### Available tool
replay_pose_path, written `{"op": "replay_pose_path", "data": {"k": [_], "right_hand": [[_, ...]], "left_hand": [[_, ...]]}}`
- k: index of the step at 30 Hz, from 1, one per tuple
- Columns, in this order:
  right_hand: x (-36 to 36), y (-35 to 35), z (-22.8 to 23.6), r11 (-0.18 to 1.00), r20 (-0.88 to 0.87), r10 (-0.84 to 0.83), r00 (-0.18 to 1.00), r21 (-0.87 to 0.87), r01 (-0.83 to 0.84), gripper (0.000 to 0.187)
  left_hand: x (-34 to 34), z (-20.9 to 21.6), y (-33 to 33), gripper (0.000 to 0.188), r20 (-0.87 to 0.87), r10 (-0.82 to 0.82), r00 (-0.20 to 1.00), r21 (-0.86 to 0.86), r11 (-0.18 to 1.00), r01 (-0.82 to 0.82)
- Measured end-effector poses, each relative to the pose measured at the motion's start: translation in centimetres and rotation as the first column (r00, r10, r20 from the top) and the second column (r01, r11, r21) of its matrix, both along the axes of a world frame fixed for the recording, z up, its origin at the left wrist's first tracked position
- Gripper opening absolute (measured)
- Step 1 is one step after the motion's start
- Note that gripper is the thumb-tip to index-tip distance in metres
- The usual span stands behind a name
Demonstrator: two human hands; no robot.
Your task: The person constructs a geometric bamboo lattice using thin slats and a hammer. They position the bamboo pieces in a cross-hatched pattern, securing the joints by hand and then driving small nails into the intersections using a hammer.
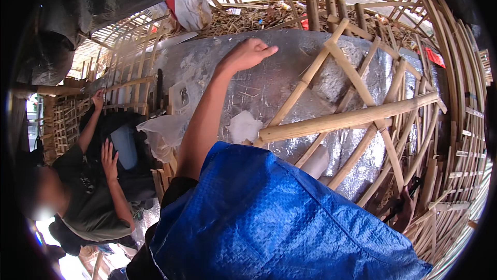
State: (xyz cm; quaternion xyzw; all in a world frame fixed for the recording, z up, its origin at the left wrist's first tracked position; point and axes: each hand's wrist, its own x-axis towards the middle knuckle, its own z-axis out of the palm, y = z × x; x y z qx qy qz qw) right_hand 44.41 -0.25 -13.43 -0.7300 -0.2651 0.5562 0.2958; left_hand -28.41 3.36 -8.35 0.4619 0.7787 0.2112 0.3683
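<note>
I watch from far away, and my two hands are well apart. My left hand [251, 55] is at 12 o'clock, over the shiny silver sheet [300, 52]. Its fingers curl in and its thumb pokes out; I can't tell if something small is inside. My right hand [405, 211] is at 4 o'clock, in the dark. It is by the low end of the bamboo lattice [352, 77], and I can't tell how its fingers sit.

The lattice lies criss-cross at 2 to 4 o'clock, with one fat bamboo pole [352, 116] across it. A blue woven sheet [279, 207] is at 6 o'clock. A clear plastic bag [164, 130] is at 9 o'clock. Another person [101, 197] is at 8 o'clock.
</note>
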Motion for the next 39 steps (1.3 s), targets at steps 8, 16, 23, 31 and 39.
{"op": "replay_pose_path", "data": {"k": [8, 16, 23, 31, 39], "right_hand": [[3.8, -1.4, -2.7, 0.989, 0.052, -0.024, 0.998, -0.147, 0.032, 0.035], [-0.2, -1.3, 1.4, 0.997, 0.004, -0.019, 1.000, -0.073, 0.020, 0.031], [0.8, -0.1, 0.2, 0.993, -0.083, -0.011, 0.996, -0.121, 0.001, 0.027], [0.8, -0.6, 0.4, 0.989, -0.069, -0.067, 0.995, -0.138, 0.057, 0.023], [0.5, -0.4, 0.0, 0.994, 0.009, -0.045, 0.999, -0.096, 0.046, 0.027]], "left_hand": [[3.5, -2.4, -17.4, 0.113, -0.386, -0.153, 0.910, -0.499, 0.864, -0.066], [-6.9, -7.1, -21.2, 0.050, -0.732, 0.427, 0.531, 0.270, 0.897, -0.349], [-15.6, -10.5, -22.1, 0.027, -0.670, 0.287, 0.685, -0.226, 0.799, -0.557], [-14.2, -10.3, -22.4, 0.034, -0.709, 0.351, 0.612, -0.082, 0.821, -0.566], [-13.7, -9.4, -22.5, 0.025, -0.668, 0.327, 0.668, -0.014, 0.893, -0.451]]}}
